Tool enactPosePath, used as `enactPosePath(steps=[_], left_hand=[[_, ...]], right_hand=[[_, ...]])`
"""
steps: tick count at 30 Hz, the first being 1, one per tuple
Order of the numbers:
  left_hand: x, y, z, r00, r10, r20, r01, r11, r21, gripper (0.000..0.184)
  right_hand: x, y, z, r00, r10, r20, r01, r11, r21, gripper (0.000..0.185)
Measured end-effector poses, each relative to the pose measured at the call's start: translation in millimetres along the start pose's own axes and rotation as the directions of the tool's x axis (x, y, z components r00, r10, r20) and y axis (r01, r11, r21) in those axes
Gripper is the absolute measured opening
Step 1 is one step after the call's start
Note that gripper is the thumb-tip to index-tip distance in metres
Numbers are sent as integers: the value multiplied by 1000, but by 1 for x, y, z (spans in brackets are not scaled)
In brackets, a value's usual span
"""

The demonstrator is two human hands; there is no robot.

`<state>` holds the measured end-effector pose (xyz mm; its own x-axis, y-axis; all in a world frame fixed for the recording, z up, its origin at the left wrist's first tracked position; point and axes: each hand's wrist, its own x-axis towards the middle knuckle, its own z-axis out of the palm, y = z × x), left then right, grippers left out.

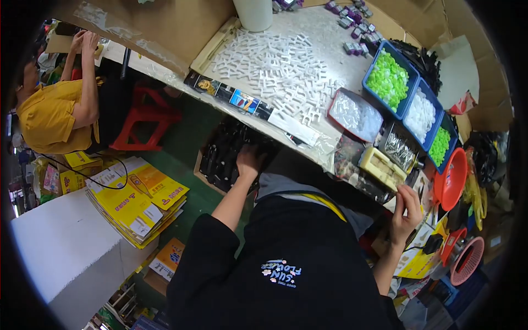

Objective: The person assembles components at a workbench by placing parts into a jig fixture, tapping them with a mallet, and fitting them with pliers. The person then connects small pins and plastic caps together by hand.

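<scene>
Down goes the left hand (250, 160), into the cardboard box (198, 166) of black pieces (217, 157), and that's the relation that counts: the pieces lie right under and around those fingers, with the right hand (406, 213) well off to the right of the box. So the left is plainly the nearer one! Its fingertips are lost among the pieces, so whether they pinch one or merely rest there, I can't tell. The pieces look long and dark, packed close together; the axis of any single one is too murky to call. Over on the right, the other hand has its fingers bent beside the end of a cream block (383, 168); whether they grip anything is unclear. Beyond the box and higher up, white pieces (269, 71) lie scattered across the surface (311, 21).
</scene>
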<state>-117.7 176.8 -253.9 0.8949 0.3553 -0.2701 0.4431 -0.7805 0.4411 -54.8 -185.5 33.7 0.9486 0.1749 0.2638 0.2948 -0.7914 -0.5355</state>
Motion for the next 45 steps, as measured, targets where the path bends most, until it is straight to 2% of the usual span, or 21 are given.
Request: enactPosePath(steps=[2, 3, 5, 6, 8, 14, 15, 21, 24, 28, 30, 31, 33, 34, 35, 37, 41, 42, 43, 44, 45], left_hand=[[-14, -11, -5, 991, -24, -129, 20, 999, -32, 45], [-19, -17, -9, 990, -30, -136, 26, 999, -30, 45], [-32, -27, -15, 937, 31, -347, 31, 985, 172, 59], [-39, -32, -15, 938, 30, -346, 34, 984, 175, 59], [-44, -40, -9, 951, 54, -304, 24, 969, 246, 67], [-56, -40, 26, 992, 89, -91, -70, 978, 196, 67], [-58, -32, 26, 987, 76, -143, -45, 977, 208, 66], [-54, -57, 23, 993, 17, -118, -10, 998, 64, 48], [-57, -63, 15, 997, -33, -63, 43, 986, 159, 55], [-63, -37, -11, 988, 117, -103, -92, 971, 220, 70], [-63, -36, -18, 905, 408, 123, -426, 862, 274, 77], [-60, -39, -12, 898, 426, 115, -441, 854, 275, 77], [-46, -51, 11, 916, 371, 154, -389, 914, 116, 82], [-36, -57, 19, 894, 443, 68, -447, 871, 205, 70], [-24, -62, 29, 888, 454, 69, -458, 865, 204, 70], [-1, -60, 42, 970, 218, 107, -240, 930, 279, 46], [4, -58, 41, 983, 183, -30, -168, 948, 272, 30], [-2, -57, 33, 979, 196, -59, -184, 969, 167, 28], [-7, -52, 24, 974, 207, -89, -203, 978, 57, 26], [-13, -40, 5, 966, 220, -134, -220, 975, 14, 27], [-22, -27, -16, 957, 228, -179, -237, 971, -29, 28]], right_hand=[[-4, 6, -5, 1000, 13, -5, -13, 1000, 4, 17], [-6, 10, -6, 999, 44, -11, -44, 999, -27, 16], [-6, 15, -6, 997, 80, -8, -80, 995, -58, 14], [-6, 16, -4, 997, 81, -5, -81, 995, -55, 14], [-4, 18, -1, 999, 33, -8, -33, 998, -45, 17], [1, 16, 2, 998, 64, -29, -63, 997, 33, 15], [1, 16, 1, 997, 66, -31, -65, 997, 31, 15], [-1, 21, -3, 998, 37, -45, -38, 999, -22, 15], [0, 15, -3, 996, 79, -42, -78, 997, 26, 15], [7, 14, -10, 995, 68, -72, -66, 997, 37, 15], [12, 16, -16, 992, 79, -95, -77, 997, 27, 15], [15, 17, -17, 992, 85, -98, -83, 996, 24, 15], [18, 17, -16, 991, 73, -109, -71, 997, 21, 15], [19, 16, -15, 993, 65, -96, -64, 998, 20, 15], [19, 16, -14, 992, 70, -107, -68, 998, 14, 15], [22, 16, -13, 997, 6, -77, -6, 1000, -4, 15], [47, 14, -16, 994, -22, -103, 22, 1000, -1, 18], [60, 21, -16, 986, -54, -156, 58, 998, 21, 21], [76, 24, -14, 976, 0, -217, 14, 998, 63, 21], [96, 24, -13, 960, 54, -275, -25, 994, 106, 21], [120, 21, -13, 960, 7, -280, 12, 998, 67, 19]])
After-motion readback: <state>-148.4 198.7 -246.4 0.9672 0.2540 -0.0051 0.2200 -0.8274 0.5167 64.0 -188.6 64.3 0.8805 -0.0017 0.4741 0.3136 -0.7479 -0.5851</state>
